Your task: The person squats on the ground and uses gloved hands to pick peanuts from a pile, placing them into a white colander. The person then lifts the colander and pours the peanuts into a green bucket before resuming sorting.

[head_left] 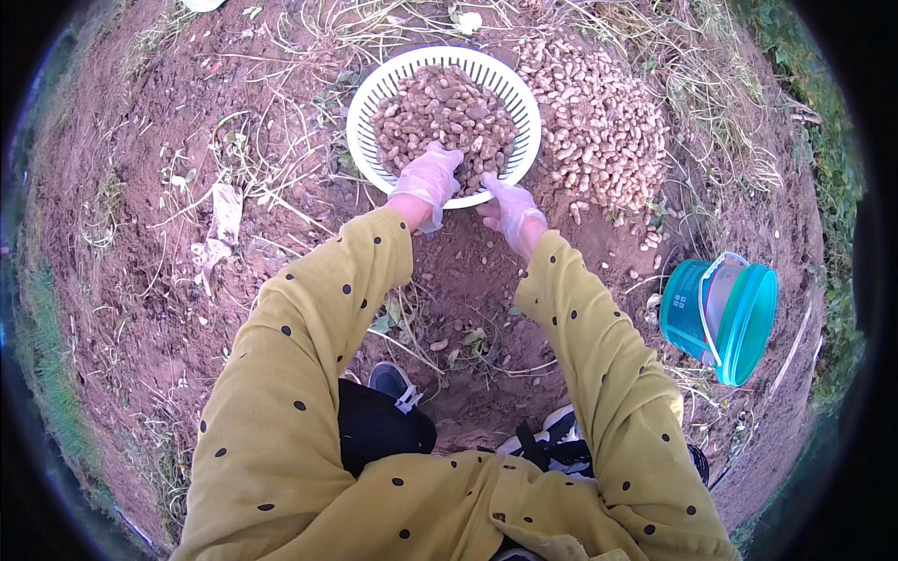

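A round white slotted plastic basket [360, 144] stands on the soil before me, with soil-covered unshelled peanuts [449, 105] heaped in it. Both my hands wear thin clear disposable gloves. My left hand [429, 179] reaches over the near rim, its fingers against the peanuts; whether they close on any is hidden. At the near right of the rim is my right hand [513, 210], its thumb over the edge and its other fingers outside, pinching the basket. A large pile of unshelled peanuts [603, 126] lies on the ground right beside the basket.
A teal plastic bucket [684, 308] with a white handle lies on its side at the right. Pulled peanut vines [701, 91] lie across the top right. Left of the basket are dry stems and a soiled pale cloth or glove [223, 223]. My shoes [391, 382] are close below.
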A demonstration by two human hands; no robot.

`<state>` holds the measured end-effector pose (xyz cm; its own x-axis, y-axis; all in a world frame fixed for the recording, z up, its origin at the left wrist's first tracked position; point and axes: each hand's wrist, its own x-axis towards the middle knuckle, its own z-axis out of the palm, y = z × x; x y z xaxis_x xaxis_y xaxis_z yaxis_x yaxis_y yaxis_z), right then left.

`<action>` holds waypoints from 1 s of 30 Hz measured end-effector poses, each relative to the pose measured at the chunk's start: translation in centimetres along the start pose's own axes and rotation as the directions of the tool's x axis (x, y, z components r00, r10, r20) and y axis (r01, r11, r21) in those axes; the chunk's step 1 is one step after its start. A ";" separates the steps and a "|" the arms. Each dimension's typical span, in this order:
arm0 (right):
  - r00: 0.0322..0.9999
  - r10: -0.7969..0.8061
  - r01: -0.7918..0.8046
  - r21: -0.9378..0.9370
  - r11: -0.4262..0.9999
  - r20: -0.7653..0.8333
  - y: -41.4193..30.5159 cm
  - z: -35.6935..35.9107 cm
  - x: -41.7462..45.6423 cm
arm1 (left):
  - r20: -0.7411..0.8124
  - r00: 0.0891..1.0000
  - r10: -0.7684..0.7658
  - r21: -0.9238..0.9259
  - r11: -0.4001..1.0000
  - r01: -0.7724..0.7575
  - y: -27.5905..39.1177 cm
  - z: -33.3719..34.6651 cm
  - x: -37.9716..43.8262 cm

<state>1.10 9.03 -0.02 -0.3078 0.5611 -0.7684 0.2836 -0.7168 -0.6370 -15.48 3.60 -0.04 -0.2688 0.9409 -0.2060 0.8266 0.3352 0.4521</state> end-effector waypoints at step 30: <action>0.983 0.081 -0.077 0.030 0.997 -0.165 8.5 -1.8 -4.6 | -0.046 0.998 0.033 -0.687 0.725 -0.056 0.7 -2.8 2.2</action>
<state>6.54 1.12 -2.04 -0.1297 0.5615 -0.8172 0.2791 -0.7702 -0.5735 -16.90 6.09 2.27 -0.2638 0.9527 -0.1507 0.2744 0.2238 0.9352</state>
